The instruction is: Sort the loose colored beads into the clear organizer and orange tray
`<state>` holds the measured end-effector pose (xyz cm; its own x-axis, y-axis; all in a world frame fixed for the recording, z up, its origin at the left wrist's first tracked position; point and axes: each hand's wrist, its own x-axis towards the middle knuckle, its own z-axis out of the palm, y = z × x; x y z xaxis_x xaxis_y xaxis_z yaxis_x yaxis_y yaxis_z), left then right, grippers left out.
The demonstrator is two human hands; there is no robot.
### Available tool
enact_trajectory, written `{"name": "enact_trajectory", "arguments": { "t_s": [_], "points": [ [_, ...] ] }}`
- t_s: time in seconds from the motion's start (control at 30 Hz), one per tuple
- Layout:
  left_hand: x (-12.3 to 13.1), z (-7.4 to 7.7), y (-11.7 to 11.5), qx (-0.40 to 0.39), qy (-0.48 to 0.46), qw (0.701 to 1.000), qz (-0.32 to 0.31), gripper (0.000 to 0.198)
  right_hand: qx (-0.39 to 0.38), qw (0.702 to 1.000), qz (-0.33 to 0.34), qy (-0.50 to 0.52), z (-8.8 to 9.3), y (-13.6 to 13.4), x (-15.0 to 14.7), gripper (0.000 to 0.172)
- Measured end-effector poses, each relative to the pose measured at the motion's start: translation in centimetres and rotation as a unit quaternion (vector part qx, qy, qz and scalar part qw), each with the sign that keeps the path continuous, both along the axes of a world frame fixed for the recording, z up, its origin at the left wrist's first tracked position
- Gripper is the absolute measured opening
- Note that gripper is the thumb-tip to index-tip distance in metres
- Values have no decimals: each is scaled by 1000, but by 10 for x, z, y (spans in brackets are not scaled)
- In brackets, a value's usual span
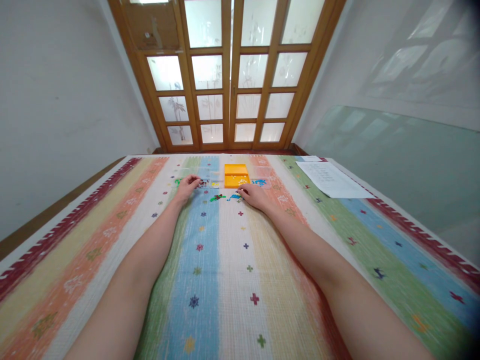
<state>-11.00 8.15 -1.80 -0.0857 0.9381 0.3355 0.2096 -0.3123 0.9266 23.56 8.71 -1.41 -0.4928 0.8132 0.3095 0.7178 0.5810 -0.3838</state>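
Note:
Both my arms stretch far out over a striped, many-coloured cloth (225, 270). My left hand (186, 187) lies knuckles up with its fingers curled over small dark and coloured pieces (203, 183). My right hand (252, 193) rests palm down, its fingertips pinched at a small heap of blue pieces (235, 197). A little heap of green pieces (217, 198) lies between the two hands. Just beyond them stands an orange tray (236, 175) with a few small yellow bits inside. More blue pieces (259, 182) lie to the tray's right.
A white printed sheet (332, 179) lies on the cloth at the far right. A wooden door with frosted glass panes (225, 75) stands behind the table. White walls close in on the left and right, with a glass panel (393, 155) on the right.

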Motion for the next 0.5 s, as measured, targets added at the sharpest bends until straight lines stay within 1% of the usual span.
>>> {"name": "enact_trajectory", "arguments": {
  "t_s": [0.07, 0.13, 0.23, 0.3, 0.4, 0.5],
  "points": [
    [-9, -3, 6, 2, -40, 998, 45, 26, 2, 1000, 1, 1, -2, 1, 0, 32],
    [-19, -7, 12, 14, -60, 994, 92, 24, 6, 1000, 7, 4, -4, 3, 0, 33],
    [-34, -14, 20, 45, -60, 981, 178, 21, 10, 1000, 13, 9, -5, 4, 0, 33],
    [-42, -19, 24, 51, -55, 973, 217, 22, 7, 1000, 11, 7, -5, 4, 0, 32],
    [-46, -23, 26, 37, -35, 971, 234, 29, 5, 1000, 9, 3, -5, 3, 0, 32],
    [-41, -23, 22, 31, 16, 973, 229, 30, 7, 1000, 10, -1, -4, 3, 0, 32]
  ]
}}
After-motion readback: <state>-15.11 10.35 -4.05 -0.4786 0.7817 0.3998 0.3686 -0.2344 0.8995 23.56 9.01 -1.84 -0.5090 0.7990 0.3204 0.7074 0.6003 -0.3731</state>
